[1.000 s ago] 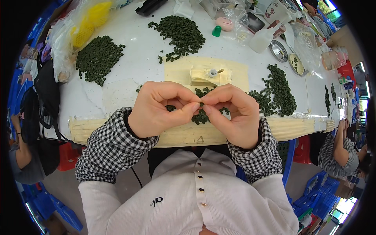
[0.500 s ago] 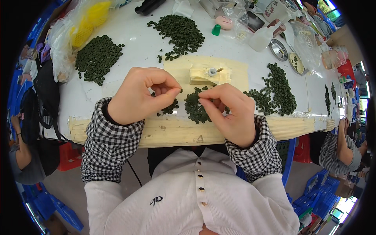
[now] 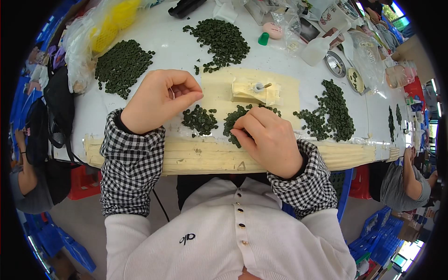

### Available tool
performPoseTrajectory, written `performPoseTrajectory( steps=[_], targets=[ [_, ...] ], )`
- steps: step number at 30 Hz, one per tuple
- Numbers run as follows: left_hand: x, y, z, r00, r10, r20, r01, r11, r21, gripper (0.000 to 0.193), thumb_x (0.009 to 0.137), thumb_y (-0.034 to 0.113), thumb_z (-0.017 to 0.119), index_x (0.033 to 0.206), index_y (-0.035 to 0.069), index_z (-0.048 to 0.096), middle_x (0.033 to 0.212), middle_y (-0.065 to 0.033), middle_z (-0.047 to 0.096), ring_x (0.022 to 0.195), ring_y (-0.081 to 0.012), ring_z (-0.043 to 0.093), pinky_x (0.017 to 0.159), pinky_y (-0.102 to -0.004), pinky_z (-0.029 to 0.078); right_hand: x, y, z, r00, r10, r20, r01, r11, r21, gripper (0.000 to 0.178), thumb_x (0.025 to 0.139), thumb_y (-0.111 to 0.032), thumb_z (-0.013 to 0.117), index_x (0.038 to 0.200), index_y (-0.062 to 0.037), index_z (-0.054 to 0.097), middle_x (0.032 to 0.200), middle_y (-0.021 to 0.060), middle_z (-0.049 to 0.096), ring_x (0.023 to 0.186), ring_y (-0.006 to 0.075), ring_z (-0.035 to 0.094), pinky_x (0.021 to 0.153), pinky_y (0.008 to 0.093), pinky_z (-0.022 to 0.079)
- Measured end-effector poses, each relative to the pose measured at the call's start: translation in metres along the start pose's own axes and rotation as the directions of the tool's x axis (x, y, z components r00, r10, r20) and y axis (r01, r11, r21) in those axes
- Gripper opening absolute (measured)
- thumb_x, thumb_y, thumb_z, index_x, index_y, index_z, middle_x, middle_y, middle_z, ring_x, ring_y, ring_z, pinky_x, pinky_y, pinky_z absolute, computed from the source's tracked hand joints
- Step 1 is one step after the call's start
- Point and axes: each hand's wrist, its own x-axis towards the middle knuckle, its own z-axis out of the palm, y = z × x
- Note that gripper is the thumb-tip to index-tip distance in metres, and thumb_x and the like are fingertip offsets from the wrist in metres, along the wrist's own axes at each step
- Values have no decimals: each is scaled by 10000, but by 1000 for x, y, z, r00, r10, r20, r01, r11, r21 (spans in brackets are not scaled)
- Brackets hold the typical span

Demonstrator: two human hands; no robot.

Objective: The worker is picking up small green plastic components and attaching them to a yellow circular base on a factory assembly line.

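My left hand (image 3: 161,100) hovers over the table, thumb and index finger pinched together; whatever they hold, if anything, is too small to make out. Beside it lies a small heap of dark green round pieces (image 3: 199,120), some showing a pale dot in the middle. My right hand (image 3: 273,140) reaches palm down over another small heap of these pieces (image 3: 231,122). Its thumb and fingertips close together at that heap's edge, and what is between them is hidden. Just beyond stands a taped cream block (image 3: 246,91) with a thin upright pin (image 3: 267,86).
Larger piles of green pieces lie at far left (image 3: 122,67), far centre (image 3: 221,42) and right (image 3: 333,112). Cream tape (image 3: 196,158) covers the table's near edge. A white squeeze bottle (image 3: 317,48), round metal dish (image 3: 335,64) and plastic bags (image 3: 79,56) stand around. People sit at both sides.
My left hand has drawn back left, and the green piece seen at its fingertips no longer shows. My right hand has come down onto the small heap. The view has shifted slightly.
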Motion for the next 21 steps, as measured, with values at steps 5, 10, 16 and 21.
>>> performPoseTrajectory(
  steps=[5,10,16,21],
  targets=[
    [15,-23,6,941,154,-303,-64,956,288,122,828,70,668,930,4,681,804,-79,667,669,-140,603,618,-256,484,0,-1,-1,1000,-9,-13,9,1000,17,137,762,-99,699,793,-60,571,769,62,532,748,226,588,617,329,498],
    [24,-29,14,957,97,-272,-17,959,282,133,812,104,700,891,4,666,831,-103,657,699,-180,640,663,-279,522,0,-1,0,997,-28,-67,31,999,36,149,750,-62,692,781,-41,547,759,75,548,720,239,590,610,336,503],
    [29,-38,21,947,108,-303,-25,964,266,131,828,90,699,891,-15,651,771,-44,630,643,-88,538,609,-230,470,-3,-1,1,989,-83,-120,93,993,78,155,726,-27,691,784,-34,547,740,80,565,689,242,594,600,337,509],
    [25,-30,17,950,68,-305,17,963,268,137,831,115,691,872,-10,652,780,-77,657,657,-141,600,630,-261,505,-4,1,0,988,-95,-124,108,989,98,137,736,-25,674,839,-39,584,749,74,576,704,234,606,604,332,514]
  ],
)
